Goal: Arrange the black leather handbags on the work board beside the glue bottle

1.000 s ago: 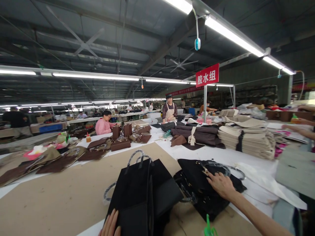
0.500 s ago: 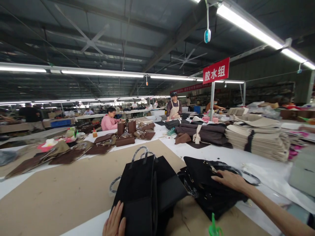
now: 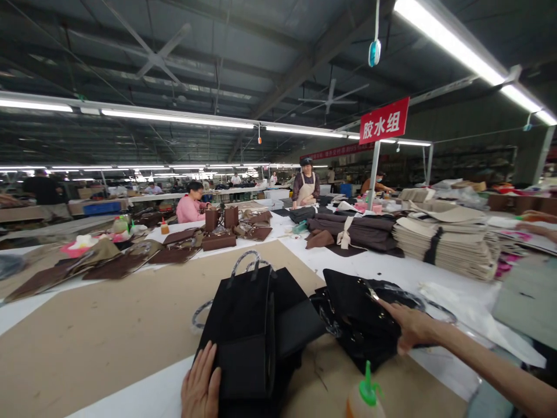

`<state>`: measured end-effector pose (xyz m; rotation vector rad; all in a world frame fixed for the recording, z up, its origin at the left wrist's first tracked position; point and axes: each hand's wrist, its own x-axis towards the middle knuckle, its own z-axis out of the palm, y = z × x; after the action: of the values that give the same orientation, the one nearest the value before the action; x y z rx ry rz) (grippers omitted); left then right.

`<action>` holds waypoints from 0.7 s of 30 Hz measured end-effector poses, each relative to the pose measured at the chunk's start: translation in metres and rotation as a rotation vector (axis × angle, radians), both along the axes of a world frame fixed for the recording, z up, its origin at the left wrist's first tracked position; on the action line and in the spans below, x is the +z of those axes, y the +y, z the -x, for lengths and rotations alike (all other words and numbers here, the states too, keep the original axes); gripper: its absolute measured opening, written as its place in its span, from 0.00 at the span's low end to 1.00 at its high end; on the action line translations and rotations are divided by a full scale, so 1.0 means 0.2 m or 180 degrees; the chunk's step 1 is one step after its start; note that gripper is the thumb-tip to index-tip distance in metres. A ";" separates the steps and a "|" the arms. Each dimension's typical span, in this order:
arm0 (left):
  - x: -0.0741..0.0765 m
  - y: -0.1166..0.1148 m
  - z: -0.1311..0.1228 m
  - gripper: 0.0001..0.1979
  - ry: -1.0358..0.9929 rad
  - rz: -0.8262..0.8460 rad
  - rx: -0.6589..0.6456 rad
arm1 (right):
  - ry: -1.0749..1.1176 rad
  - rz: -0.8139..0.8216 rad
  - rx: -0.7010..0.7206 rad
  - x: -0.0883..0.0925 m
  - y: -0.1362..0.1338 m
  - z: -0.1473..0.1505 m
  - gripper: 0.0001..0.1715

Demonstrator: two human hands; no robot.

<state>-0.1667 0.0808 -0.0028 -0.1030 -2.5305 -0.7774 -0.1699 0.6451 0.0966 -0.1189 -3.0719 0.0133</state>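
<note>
A black handbag (image 3: 239,325) with plastic-wrapped handles lies in front of me, and another dark bag's panel shows beside it. My left hand (image 3: 202,380) rests flat against its lower left side, fingers stretched out. To the right is a pile of black bags (image 3: 348,319) with metal fittings and wrapped handles. My right hand (image 3: 411,325) grips the top bag of this pile near its metal fitting; the fingertips are partly hidden by the bag. Near the front edge of the view stands a glue bottle (image 3: 365,395) with a green nozzle, cut off by the frame.
Brown bag pieces (image 3: 126,261) spread over the table's far left. Behind the black pile lie a tied dark fabric bundle (image 3: 369,229) and a stack of beige panels (image 3: 452,244). A co-worker in an apron (image 3: 306,186) stands across the table; another in pink (image 3: 189,206) sits left.
My right hand has shifted from lying on top of the black pile to gripping the top bag, its thumb now lower. The view has tilted slightly, showing more of the glue bottle. My left hand stays put.
</note>
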 end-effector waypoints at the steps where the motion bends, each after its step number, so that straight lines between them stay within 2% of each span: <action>1: 0.01 0.01 -0.01 0.30 0.0012 -0.0064 0.0032 | -0.0067 -0.0115 0.0016 -0.02 -0.02 -0.02 0.65; 3: 0.04 0.03 -0.02 0.32 0.0025 -0.0195 0.0097 | -0.0010 -0.0300 0.0074 -0.07 -0.05 -0.06 0.65; 7: 0.07 0.05 -0.05 0.30 0.0036 -0.0321 0.0114 | 0.0619 -0.0562 0.0446 -0.13 -0.07 -0.13 0.59; 9: 0.08 0.06 -0.06 0.29 0.0095 -0.0302 0.0105 | 0.0876 -0.0804 0.0654 -0.14 -0.07 -0.16 0.56; 12: 0.09 0.06 -0.07 0.28 0.0211 -0.0292 0.0100 | 0.0893 -0.1105 0.0747 -0.13 -0.09 -0.20 0.50; 16: 0.09 0.08 -0.06 0.26 0.0321 -0.0374 0.0094 | 0.0577 -0.0849 0.0787 -0.08 -0.09 -0.21 0.44; 21: 0.11 0.04 -0.08 0.29 0.0103 -0.0313 -0.0061 | 0.0042 -0.0492 0.0514 0.00 -0.08 -0.18 0.30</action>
<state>-0.1515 0.0889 0.0183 -0.1064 -2.4595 -0.8990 -0.1334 0.6286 0.0960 0.1368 -3.0456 -0.2134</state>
